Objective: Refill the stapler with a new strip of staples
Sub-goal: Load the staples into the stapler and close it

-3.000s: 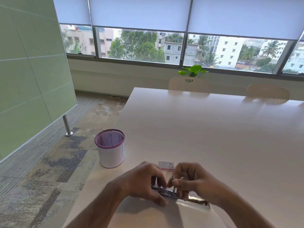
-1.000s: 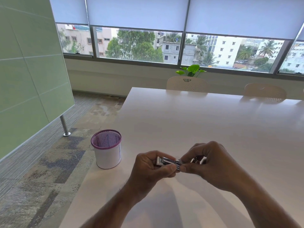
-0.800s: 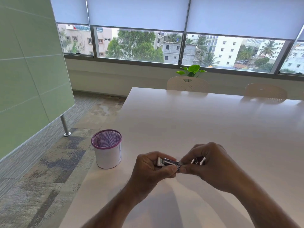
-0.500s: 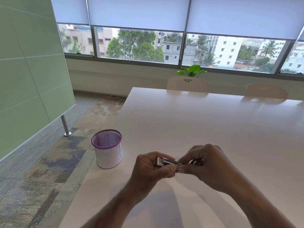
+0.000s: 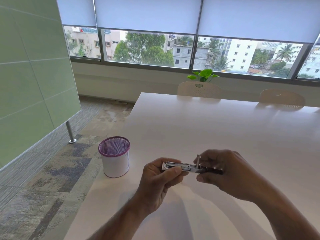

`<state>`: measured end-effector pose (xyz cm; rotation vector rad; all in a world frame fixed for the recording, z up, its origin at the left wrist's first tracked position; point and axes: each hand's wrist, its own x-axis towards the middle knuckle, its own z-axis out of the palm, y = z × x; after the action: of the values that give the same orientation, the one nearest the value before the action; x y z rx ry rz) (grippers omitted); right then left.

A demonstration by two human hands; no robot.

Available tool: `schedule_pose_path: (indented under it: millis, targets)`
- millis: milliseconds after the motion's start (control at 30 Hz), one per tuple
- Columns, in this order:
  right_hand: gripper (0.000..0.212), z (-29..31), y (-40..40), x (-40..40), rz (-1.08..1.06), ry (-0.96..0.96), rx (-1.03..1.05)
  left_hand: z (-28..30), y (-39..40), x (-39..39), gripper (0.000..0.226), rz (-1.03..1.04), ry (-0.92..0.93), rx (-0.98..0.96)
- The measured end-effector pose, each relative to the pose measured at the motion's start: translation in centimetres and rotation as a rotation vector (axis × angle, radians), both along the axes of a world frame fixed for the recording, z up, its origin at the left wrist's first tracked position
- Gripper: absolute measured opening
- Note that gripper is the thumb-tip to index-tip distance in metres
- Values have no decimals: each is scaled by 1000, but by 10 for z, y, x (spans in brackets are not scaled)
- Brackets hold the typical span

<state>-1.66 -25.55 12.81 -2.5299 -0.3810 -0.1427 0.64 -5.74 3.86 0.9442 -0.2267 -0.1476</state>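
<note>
Stapler (image 5: 183, 166) pusher now further out

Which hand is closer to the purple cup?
The left hand. It holds the stapler just right of the purple mesh cup, not touching it. The right hand is farther right, at the stapler's other end.

my left hand (image 5: 159, 179) and right hand (image 5: 225, 172) hold the stapler (image 5: 183, 167) level above the worktop (image 5: 207, 129), its metal channel exposed. a purple-rimmed mesh cup (image 5: 114, 159) stands near the worktop's left edge.
</note>
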Motion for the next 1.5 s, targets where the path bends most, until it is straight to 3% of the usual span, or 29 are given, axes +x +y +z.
schedule_pose_path:
  millis: [133,400,1100,1400,1500]
  targets:
    - [25,1,-2,2,-8,-11,-77,-2,1,3,18,-69,57,22]
    - [27,-2,-1,2,-42,69,-258,-14,4,7,24,-150,122,399]
    - [24,-3,-1,1,55,78,-328,-16,8,11,27,-170,119,455]
    - [40,-7,-12,6,53,140,-353,-18,8,15,34,-136,120,466]
    - [36,-4,-22,10,32,136,-395,-19,10,17,32,-94,124,495]
